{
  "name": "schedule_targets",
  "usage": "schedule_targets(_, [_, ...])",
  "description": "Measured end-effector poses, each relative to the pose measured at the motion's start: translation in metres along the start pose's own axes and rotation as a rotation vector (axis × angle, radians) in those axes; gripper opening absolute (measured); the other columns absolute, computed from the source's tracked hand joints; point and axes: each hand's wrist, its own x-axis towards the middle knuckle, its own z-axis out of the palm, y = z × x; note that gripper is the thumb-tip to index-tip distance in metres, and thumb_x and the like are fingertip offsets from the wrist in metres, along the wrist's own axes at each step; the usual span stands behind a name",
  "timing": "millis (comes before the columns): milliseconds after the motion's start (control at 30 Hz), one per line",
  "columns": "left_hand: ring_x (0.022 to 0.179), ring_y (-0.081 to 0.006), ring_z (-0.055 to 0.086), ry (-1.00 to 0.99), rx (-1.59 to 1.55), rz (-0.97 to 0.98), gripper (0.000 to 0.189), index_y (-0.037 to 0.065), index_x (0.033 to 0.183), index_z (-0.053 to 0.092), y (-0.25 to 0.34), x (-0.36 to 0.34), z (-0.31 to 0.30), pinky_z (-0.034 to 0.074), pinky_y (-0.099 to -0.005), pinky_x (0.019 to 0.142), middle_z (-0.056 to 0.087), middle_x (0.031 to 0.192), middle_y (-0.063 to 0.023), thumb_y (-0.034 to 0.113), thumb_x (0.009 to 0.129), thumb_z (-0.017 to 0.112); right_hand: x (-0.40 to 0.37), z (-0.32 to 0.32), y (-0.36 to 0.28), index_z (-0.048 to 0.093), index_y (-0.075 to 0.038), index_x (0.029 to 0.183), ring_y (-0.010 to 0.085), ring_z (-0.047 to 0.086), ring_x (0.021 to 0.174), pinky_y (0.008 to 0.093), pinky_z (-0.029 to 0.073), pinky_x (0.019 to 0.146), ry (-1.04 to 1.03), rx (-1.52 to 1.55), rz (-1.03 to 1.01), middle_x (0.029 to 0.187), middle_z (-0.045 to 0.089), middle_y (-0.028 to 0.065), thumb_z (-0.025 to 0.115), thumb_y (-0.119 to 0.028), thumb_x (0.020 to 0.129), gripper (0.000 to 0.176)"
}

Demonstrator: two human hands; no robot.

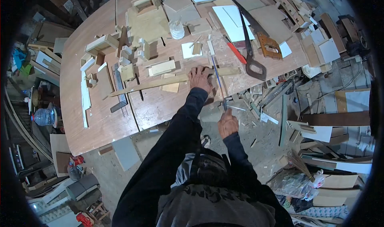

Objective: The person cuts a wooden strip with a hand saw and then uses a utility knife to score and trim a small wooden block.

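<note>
A long wooden strip (156, 83) lies across the table toward its front edge. My left hand (200, 78) presses on it from above, fingers bent over the wood. In my right hand (228, 125), closed at the table's front edge, is the handle of a thin-bladed saw (218, 78). Its narrow blue blade crosses over the strip just right of my left hand. Beneath the strip, left of my hand, is a flat light wood piece (171, 83). A short wooden block (162, 68) rests behind the strip.
A wooden-handled handsaw (269, 46), a black-handled saw (255, 68) and a red-handled tool (237, 53) lie at the right. A plastic jar (176, 29), small wooden boxes (103, 44) and a try square (119, 106) share the table (96, 131). Offcuts (256, 103) litter the floor.
</note>
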Motion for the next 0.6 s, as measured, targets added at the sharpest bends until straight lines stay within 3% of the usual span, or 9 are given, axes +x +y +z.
schedule_targets(33, [0.106, -0.0310, 0.041, -0.012, 0.000, 0.001, 0.045, 0.012, 0.105, 0.060, -0.003, -0.005, 0.006, 0.029, -0.0447, 0.094, 0.049, 0.109, -0.0083, 0.020, 0.062, 0.073, 0.001, -0.006, -0.002, 0.044, 0.000, 0.097, 0.0458, 0.060, 0.072, 0.0535, 0.046, 0.066, 0.051, 0.015, -0.195, 0.072, 0.061, 0.0276, 0.049, -0.015, 0.085, 0.020])
schedule_targets(100, [0.105, -0.0308, 0.041, 0.145, 0.084, -0.014, 0.042, 0.012, 0.102, 0.061, -0.005, 0.007, 0.020, 0.029, -0.0452, 0.095, 0.049, 0.109, -0.0078, 0.018, 0.062, 0.073, 0.012, -0.005, -0.002, 0.044, 0.000, 0.097, 0.0450, 0.060, 0.071, 0.0528, 0.047, 0.066, 0.080, 0.042, -0.206, 0.072, 0.061, 0.0273, 0.050, -0.014, 0.084, 0.020])
schedule_targets(200, [0.104, -0.0305, 0.042, 0.214, 0.124, 0.027, 0.039, 0.014, 0.100, 0.062, -0.008, 0.009, 0.027, 0.028, -0.0453, 0.095, 0.049, 0.108, -0.0081, 0.017, 0.062, 0.072, 0.013, 0.010, 0.024, 0.044, 0.001, 0.098, 0.0430, 0.061, 0.070, 0.0511, 0.047, 0.065, 0.096, 0.049, -0.312, 0.071, 0.061, 0.0267, 0.051, -0.013, 0.083, 0.022])
schedule_targets(267, [0.104, -0.0304, 0.041, 0.140, 0.073, -0.011, 0.038, 0.014, 0.100, 0.062, -0.004, 0.009, 0.018, 0.028, -0.0451, 0.096, 0.049, 0.108, -0.0085, 0.016, 0.063, 0.071, 0.009, 0.010, 0.019, 0.044, -0.001, 0.107, 0.0426, 0.061, 0.069, 0.0492, 0.048, 0.064, -0.059, 0.810, -0.156, 0.072, 0.061, 0.0255, 0.051, -0.014, 0.085, 0.027])
schedule_targets(300, [0.104, -0.0305, 0.041, 0.149, 0.075, -0.006, 0.039, 0.014, 0.100, 0.062, -0.005, 0.011, 0.018, 0.028, -0.0452, 0.096, 0.049, 0.108, -0.0086, 0.016, 0.062, 0.072, 0.006, 0.009, 0.017, 0.044, -0.001, 0.107, 0.0426, 0.061, 0.069, 0.0492, 0.048, 0.064, -0.062, 0.813, -0.161, 0.072, 0.061, 0.0255, 0.051, -0.014, 0.085, 0.027])
schedule_targets(367, [0.104, -0.0305, 0.041, 0.154, 0.076, 0.001, 0.039, 0.014, 0.100, 0.062, -0.006, 0.010, 0.017, 0.028, -0.0452, 0.096, 0.049, 0.108, -0.0087, 0.016, 0.062, 0.072, -0.004, -0.017, -0.003, 0.041, -0.004, 0.121, 0.0431, 0.061, 0.069, 0.0484, 0.048, 0.063, 0.133, 0.045, -0.209, 0.073, 0.061, 0.0253, 0.050, -0.014, 0.086, 0.037])
schedule_targets(467, [0.105, -0.0305, 0.041, 0.109, 0.013, -0.021, 0.041, 0.013, 0.099, 0.062, -0.003, 0.009, 0.014, 0.028, -0.0454, 0.095, 0.047, 0.109, -0.0093, 0.015, 0.060, 0.072, -0.006, -0.025, -0.003, 0.037, -0.009, 0.131, 0.0434, 0.061, 0.070, 0.0478, 0.048, 0.063, 0.151, 0.210, -0.217, 0.074, 0.061, 0.0258, 0.050, -0.016, 0.087, 0.046])
schedule_targets(600, [0.106, -0.0306, 0.040, 0.109, 0.071, -0.017, 0.046, 0.013, 0.102, 0.061, -0.001, 0.007, 0.009, 0.028, -0.0456, 0.095, 0.046, 0.110, -0.0100, 0.015, 0.057, 0.074, -0.009, -0.015, 0.005, 0.036, -0.010, 0.133, 0.0429, 0.060, 0.069, 0.0475, 0.047, 0.063, 0.136, 0.259, -0.127, 0.070, 0.058, 0.0251, 0.047, -0.016, 0.090, 0.045])
